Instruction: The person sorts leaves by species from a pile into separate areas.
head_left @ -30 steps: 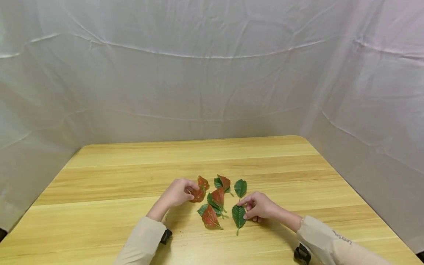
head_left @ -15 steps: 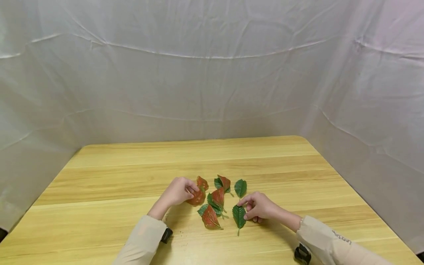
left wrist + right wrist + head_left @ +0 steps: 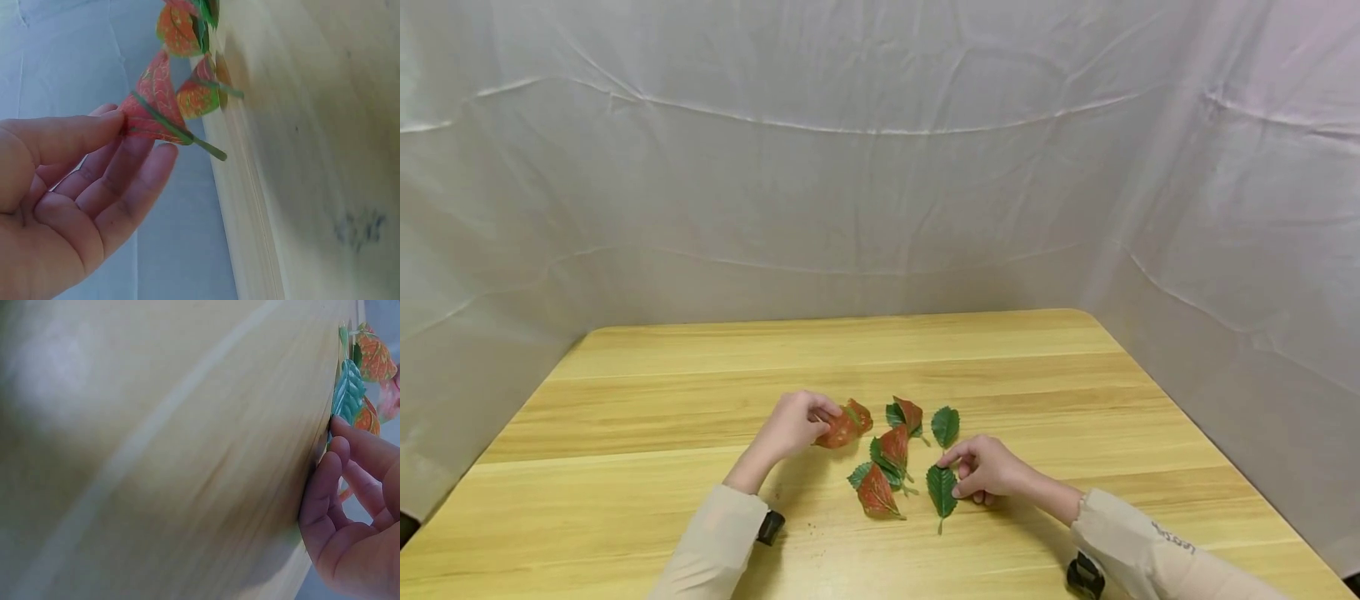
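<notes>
My left hand pinches a red leaf by its edge between thumb and fingers. In the left wrist view the red leaf is lifted off the table, its green stem pointing away from the palm. Another red leaf lies just behind it. My right hand has thumb and forefinger at the edge and tip of a green leaf, the other fingers curled. That green leaf lies on the table, its stem towards the near edge.
Between the hands, several red and green leaves overlap in a loose column, such as the front red leaf. A single green leaf lies behind the right hand. Pale cloth surrounds the far sides of the wooden table.
My left hand has moved slightly left and away from me with the red leaf. The right hand and the green leaf have stayed in place.
</notes>
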`<action>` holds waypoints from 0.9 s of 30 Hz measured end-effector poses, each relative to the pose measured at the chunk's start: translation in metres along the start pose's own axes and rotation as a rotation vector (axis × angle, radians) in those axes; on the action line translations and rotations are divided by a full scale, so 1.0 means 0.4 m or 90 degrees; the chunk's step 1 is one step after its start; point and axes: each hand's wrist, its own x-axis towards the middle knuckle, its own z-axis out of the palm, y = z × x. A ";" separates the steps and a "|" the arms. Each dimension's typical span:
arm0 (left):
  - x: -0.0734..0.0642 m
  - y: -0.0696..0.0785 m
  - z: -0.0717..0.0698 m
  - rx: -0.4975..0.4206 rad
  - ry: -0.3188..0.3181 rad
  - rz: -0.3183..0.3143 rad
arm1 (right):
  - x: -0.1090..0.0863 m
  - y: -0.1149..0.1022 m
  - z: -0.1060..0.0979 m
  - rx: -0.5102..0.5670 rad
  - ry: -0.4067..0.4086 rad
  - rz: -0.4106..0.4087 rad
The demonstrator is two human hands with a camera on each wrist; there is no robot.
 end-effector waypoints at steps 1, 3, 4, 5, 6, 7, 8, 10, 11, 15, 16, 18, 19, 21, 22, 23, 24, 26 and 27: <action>0.000 -0.003 -0.002 0.000 0.008 -0.006 | 0.000 0.000 0.000 -0.001 0.000 0.000; 0.000 -0.009 -0.007 -0.003 0.020 -0.015 | 0.000 0.001 0.001 -0.002 0.000 0.001; 0.000 -0.012 -0.010 -0.004 0.025 -0.018 | 0.000 0.001 0.001 -0.002 0.000 0.002; 0.001 -0.015 -0.013 -0.007 0.029 -0.020 | 0.000 0.002 0.001 -0.001 0.000 0.002; 0.001 -0.019 -0.016 -0.007 0.032 -0.021 | 0.000 0.002 0.002 0.000 0.000 0.003; 0.003 -0.022 -0.019 -0.010 0.035 -0.022 | 0.000 0.002 0.001 0.001 0.000 0.003; 0.003 -0.025 -0.023 -0.010 0.039 -0.021 | 0.000 0.002 0.001 0.001 0.000 0.004; 0.005 -0.032 -0.031 -0.010 0.044 -0.020 | 0.000 0.001 0.001 0.001 0.001 0.004; 0.006 -0.035 -0.035 -0.009 0.046 -0.022 | 0.000 0.000 0.001 -0.002 0.002 0.003; 0.010 -0.050 -0.051 -0.001 0.051 -0.033 | 0.000 -0.003 0.000 -0.002 0.003 0.002; 0.011 -0.054 -0.055 0.000 0.052 -0.036 | 0.000 -0.004 0.000 -0.002 0.003 0.001; 0.012 -0.061 -0.063 0.001 0.059 -0.042 | -0.001 -0.006 -0.001 0.001 0.003 0.002; 0.013 -0.065 -0.067 0.002 0.062 -0.044 | -0.002 -0.006 -0.001 0.001 0.003 0.003; 0.015 -0.074 -0.076 0.004 0.071 -0.048 | -0.002 -0.007 -0.001 0.002 0.002 0.004; 0.016 -0.077 -0.081 0.003 0.077 -0.050 | -0.002 -0.007 -0.001 0.001 0.002 0.003; 0.017 -0.082 -0.085 0.003 0.082 -0.053 | -0.002 -0.007 -0.001 0.000 0.002 0.002; 0.018 -0.086 -0.091 0.002 0.086 -0.056 | -0.002 -0.007 0.000 0.000 0.002 0.002; 0.020 -0.094 -0.103 0.003 0.096 -0.056 | -0.002 -0.007 -0.001 -0.001 0.002 0.002; 0.021 -0.098 -0.109 0.002 0.102 -0.055 | -0.002 -0.006 -0.001 -0.002 0.002 0.001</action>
